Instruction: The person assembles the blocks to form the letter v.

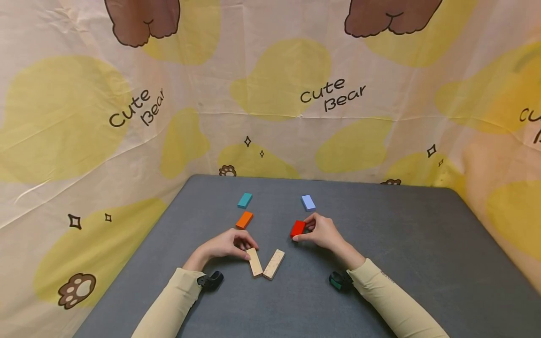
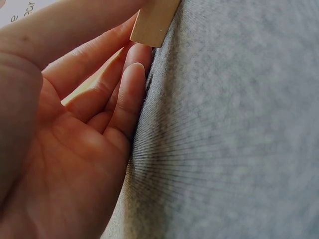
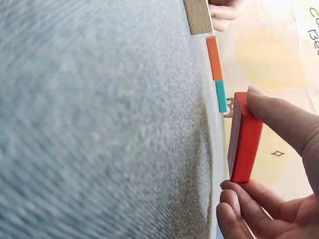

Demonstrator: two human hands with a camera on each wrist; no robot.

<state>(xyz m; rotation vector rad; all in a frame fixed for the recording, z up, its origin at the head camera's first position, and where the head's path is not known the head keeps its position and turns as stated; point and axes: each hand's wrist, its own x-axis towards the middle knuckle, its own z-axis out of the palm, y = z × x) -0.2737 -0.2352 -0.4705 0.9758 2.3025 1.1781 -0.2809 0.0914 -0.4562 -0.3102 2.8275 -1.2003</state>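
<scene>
My left hand [image 1: 231, 244] pinches the far end of a plain wooden block [image 1: 255, 263], thumb at its side and fingertips at its far end. In the left wrist view the end of that wooden block [image 2: 154, 25] shows above the curled fingers. A second wooden block [image 1: 274, 264] lies slanted beside it, their near ends close together in a V. My right hand [image 1: 322, 232] holds a red block [image 1: 297, 228] by its two ends between thumb and fingertips. The right wrist view has the red block [image 3: 246, 139] raised clear of the cloth.
Farther back on the left lie an orange block [image 1: 244, 220] and a teal block [image 1: 244, 200]. Behind the right hand is a light blue block [image 1: 308, 203]. The grey table [image 1: 401, 253] ends at a patterned curtain [image 1: 279, 94] at the back.
</scene>
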